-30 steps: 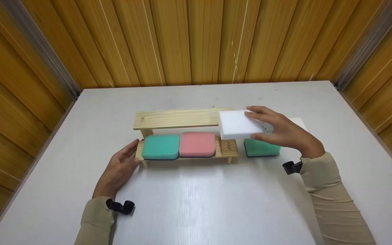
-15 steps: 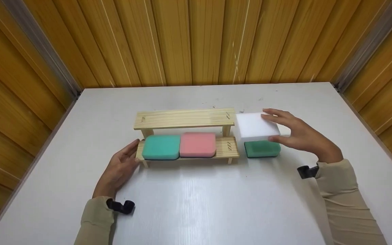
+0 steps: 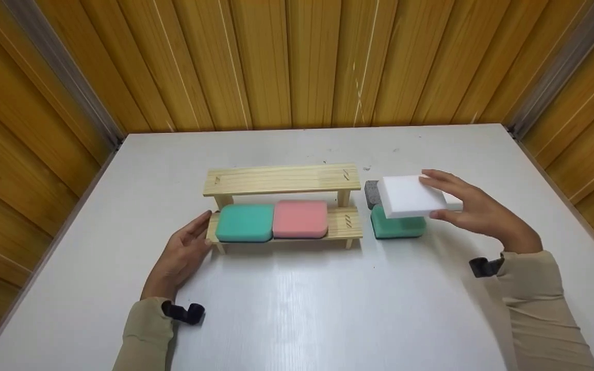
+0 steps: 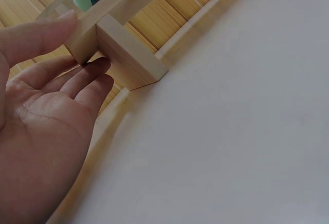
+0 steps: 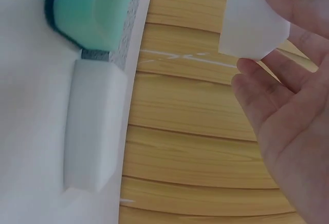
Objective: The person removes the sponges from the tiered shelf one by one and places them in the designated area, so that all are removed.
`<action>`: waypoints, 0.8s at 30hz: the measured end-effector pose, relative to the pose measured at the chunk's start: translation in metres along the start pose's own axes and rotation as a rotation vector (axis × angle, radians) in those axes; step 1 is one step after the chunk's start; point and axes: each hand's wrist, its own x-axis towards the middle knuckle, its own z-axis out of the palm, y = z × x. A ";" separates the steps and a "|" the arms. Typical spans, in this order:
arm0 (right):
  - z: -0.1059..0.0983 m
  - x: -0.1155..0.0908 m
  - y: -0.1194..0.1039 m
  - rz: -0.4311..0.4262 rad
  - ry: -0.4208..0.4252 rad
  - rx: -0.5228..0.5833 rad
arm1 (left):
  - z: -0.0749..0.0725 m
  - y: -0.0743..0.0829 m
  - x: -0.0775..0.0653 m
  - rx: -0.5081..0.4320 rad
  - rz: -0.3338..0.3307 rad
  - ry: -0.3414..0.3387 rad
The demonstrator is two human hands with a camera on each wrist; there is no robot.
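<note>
In the head view, my right hand (image 3: 475, 208) pinches a white melamine sponge (image 3: 411, 197) between thumb and fingers, holding it up over the right side of the table. Beneath it sits a dark green scouring sponge (image 3: 399, 228), partly covered from view. My left hand (image 3: 183, 252) holds the left end of a two-tier wooden rack (image 3: 281, 180); the left wrist view has the thumb on the board end (image 4: 85, 44) and fingers below it. On the rack's lower tier, a teal sponge (image 3: 245, 222) and a pink sponge (image 3: 300, 219) lie side by side.
A grey speckled sponge (image 3: 372, 194) stands just right of the rack. Another white sponge (image 5: 92, 126) lies on the table beside the green one. Yellow wood-patterned walls (image 3: 297, 62) close off the table's (image 3: 286, 309) back and sides.
My right hand has carried the white sponge rightward, from the rack's right end to above the green sponge. The grey sponge now shows beside the rack. My left hand stays put.
</note>
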 end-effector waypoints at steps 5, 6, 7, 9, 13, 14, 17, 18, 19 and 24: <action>-0.001 -0.006 0.010 -0.012 -0.001 -0.017 | 0.000 0.000 0.000 -0.022 0.016 -0.014; -0.001 -0.007 0.011 -0.008 -0.004 -0.015 | 0.000 0.000 0.000 -0.026 0.018 -0.018; -0.001 -0.008 0.013 -0.003 -0.009 -0.014 | 0.000 0.000 0.000 -0.032 0.019 -0.022; 0.000 -0.011 0.017 0.001 -0.013 -0.008 | 0.000 0.000 0.000 -0.035 0.021 -0.028; 0.001 -0.017 0.026 -0.015 -0.011 0.002 | 0.000 0.000 0.000 -0.035 0.020 -0.025; 0.002 -0.019 0.028 -0.020 -0.010 0.001 | 0.000 0.000 0.000 -0.033 0.020 -0.022; 0.002 -0.022 0.033 -0.021 -0.011 0.007 | 0.000 0.001 0.000 -0.042 0.013 -0.023; 0.001 -0.024 0.034 -0.017 -0.012 0.010 | 0.000 0.001 0.000 -0.046 0.009 -0.021; 0.001 -0.025 0.036 -0.014 -0.013 0.011 | 0.000 0.001 0.000 -0.051 0.005 -0.022; -0.001 -0.031 0.044 0.001 -0.017 0.003 | 0.000 0.001 0.000 -0.057 -0.003 -0.021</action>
